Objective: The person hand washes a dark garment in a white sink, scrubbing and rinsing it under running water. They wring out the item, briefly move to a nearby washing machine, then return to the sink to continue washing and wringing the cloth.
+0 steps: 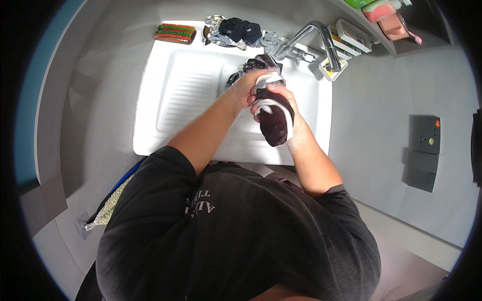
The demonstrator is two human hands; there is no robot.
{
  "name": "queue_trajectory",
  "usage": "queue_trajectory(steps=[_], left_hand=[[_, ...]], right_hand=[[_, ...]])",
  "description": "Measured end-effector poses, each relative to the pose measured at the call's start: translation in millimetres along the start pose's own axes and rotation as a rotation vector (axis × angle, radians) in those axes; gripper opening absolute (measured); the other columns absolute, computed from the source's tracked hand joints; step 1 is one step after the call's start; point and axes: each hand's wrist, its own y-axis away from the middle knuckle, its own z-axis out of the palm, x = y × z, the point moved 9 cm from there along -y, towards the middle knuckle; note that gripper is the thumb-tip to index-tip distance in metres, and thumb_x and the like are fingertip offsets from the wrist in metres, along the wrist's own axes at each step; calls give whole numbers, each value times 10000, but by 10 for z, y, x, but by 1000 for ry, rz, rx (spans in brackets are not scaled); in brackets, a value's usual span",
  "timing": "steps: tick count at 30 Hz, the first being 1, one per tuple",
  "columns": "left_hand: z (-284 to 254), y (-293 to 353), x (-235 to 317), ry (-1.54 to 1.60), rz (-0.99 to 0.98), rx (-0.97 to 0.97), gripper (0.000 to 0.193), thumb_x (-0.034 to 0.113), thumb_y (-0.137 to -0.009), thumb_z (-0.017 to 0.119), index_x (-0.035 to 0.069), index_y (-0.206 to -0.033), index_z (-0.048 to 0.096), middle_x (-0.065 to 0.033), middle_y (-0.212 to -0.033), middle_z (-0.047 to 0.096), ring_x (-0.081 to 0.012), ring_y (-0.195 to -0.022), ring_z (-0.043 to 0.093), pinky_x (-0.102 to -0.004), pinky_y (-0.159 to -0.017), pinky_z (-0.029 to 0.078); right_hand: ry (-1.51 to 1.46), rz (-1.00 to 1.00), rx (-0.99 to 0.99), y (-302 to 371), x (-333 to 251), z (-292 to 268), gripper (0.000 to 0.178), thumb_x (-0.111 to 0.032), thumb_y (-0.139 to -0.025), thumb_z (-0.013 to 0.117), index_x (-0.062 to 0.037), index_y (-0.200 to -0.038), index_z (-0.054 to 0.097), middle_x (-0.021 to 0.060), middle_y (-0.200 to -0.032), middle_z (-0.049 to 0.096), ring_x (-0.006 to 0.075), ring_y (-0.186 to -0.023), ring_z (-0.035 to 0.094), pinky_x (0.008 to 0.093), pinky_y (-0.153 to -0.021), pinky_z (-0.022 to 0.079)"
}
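Over the white sink (143, 110) I hold a wet, dark maroon piece of clothing (273, 125) with white trim; its exact kind is unclear. The fingers of my left hand (245, 90) are closed round its bunched upper part. Just to the right, my right hand (288, 98) grips the same cloth from the side, and one end hangs down toward me. Suds cling to both wrists. Beyond my hands, more dark wet cloth (258, 62) lies bunched in the basin; whether it joins the held piece cannot be seen.
A chrome faucet (314, 30) arches over the basin's right side. On the back ledge sit a red-and-green scrubbing brush (174, 33) and a heap of dark and grey cloths (238, 32). A small dish (334, 70) stands right of the faucet. Bottles (379, 10) occupy the upper-right shelf.
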Motion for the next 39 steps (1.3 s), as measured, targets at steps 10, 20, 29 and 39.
queue_trajectory(steps=[10,20,29,39], left_hand=[[-774,118,-260,-594,-93,903,291,235,-796,730,-35,-901,707,-121,-847,697,-220,-706,657,-341,-682,534],[-838,462,-417,-612,56,1276,368,210,-760,750,-98,-941,660,-167,-927,669,-211,-797,641,-371,-714,525],[169,171,-608,263,-28,390,151,181,-849,596,37,-839,641,-89,-772,660,-209,-645,639,-360,-658,549],[157,583,-810,-179,-246,360,242,265,-819,658,29,-861,623,-90,-754,619,-201,-639,602,-348,-592,513]], right_hand=[[1426,138,680,-65,-108,-823,408,-288,-749,711,47,-981,680,213,-1018,687,296,-911,673,402,-792,527],[1723,177,856,75,49,-811,565,-414,-781,677,23,-1137,633,215,-1073,685,338,-1030,661,415,-887,522],[55,-15,-214,129,171,-1083,976,-758,-815,534,20,-1392,412,129,-1281,581,226,-1116,597,339,-960,494],[271,-27,327,-191,-43,-869,434,-392,-846,687,-1,-1031,664,112,-915,674,245,-823,647,352,-773,532]])
